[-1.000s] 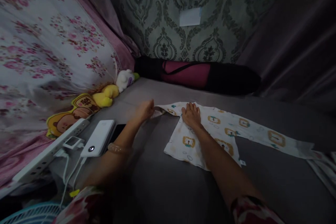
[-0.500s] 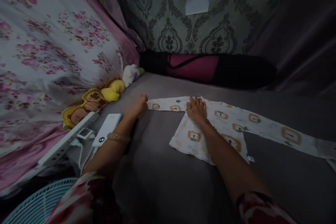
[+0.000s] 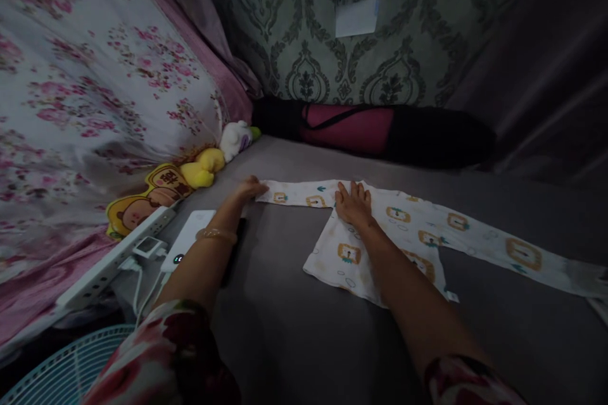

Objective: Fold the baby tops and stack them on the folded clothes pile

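A small white long-sleeved shirt (image 3: 349,254) with orange lion faces lies spread on a grey sheet (image 3: 285,304). Its sleeves stretch out to both sides, and the far right cuff looks blurred. At the end of the left sleeve, my left hand (image 3: 250,188) has its fingers closed round the cuff. Flat on the shirt near the shoulder rests my right hand (image 3: 354,204), its fingers apart. My right forearm hides part of the shirt's front.
Left of my left arm lie a white power bank (image 3: 194,231) and a power strip (image 3: 114,259) with plugs and cables. Soft toys (image 3: 202,168) line the flowered curtain (image 3: 142,57). A long black and pink bag (image 3: 349,130) lies along the wall. A blue slatted rim (image 3: 71,361) shows bottom left.
My left hand has shifted slightly left, drawing the sleeve out straight. My right hand stays pressed on the shirt near the shoulder. The camera view has tilted slightly.
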The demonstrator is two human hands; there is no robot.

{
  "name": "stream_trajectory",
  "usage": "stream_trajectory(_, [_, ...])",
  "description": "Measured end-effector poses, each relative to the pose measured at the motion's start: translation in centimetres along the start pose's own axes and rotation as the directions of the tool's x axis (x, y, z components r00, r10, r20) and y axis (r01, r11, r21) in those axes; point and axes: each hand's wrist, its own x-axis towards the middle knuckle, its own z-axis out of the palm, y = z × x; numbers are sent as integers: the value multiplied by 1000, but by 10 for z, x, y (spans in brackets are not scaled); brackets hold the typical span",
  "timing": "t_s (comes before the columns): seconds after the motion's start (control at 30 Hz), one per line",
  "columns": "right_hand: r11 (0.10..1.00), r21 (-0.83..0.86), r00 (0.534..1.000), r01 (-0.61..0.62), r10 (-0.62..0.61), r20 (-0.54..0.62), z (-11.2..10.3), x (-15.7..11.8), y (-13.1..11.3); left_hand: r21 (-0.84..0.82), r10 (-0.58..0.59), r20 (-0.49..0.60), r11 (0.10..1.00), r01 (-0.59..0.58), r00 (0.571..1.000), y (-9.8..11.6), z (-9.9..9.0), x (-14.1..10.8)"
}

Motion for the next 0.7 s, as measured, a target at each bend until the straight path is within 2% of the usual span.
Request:
stream_trajectory(0.13, [1000,9,1000,-16,16,-9,0,0,-1,-1,-10,-123,1000,10,992,-1,9,2])
stream_trajectory(0.23, [1000,14,1000,-16,16,-27,2,-1,-1,138,103,-224,988,-73,969,-7,18,5])
stream_trajectory(0.33, [1000,13,997,-1,2,-82,3,-3,-1,275,188,-167,952,-138,968,-10,26,6])
stream_trajectory(0.4, [1000,13,993,10,-9,-120,4,-5,-1,318,169,-110,940,-126,979,-10,30,7])
stream_trajectory(0.47, [1000,13,991,14,-12,-136,4,-6,-1,349,143,-101,932,-99,985,-7,31,8])
stream_trajectory(0.53, [1000,16,991,14,-11,-134,4,-6,-1,389,141,-130,918,-80,982,0,30,7])
stream_trajectory(0.6, [1000,17,990,16,-13,-140,4,-6,-1,445,201,-198,891,-95,960,12,31,4])
stream_trajectory(0.67, [1000,17,990,17,-14,-141,4,-6,-1,477,321,-237,861,-178,917,32,39,-3])
stream_trajectory(0.7, [1000,15,991,14,-12,-136,4,-6,-1,468,383,-216,848,-249,898,45,46,-8])
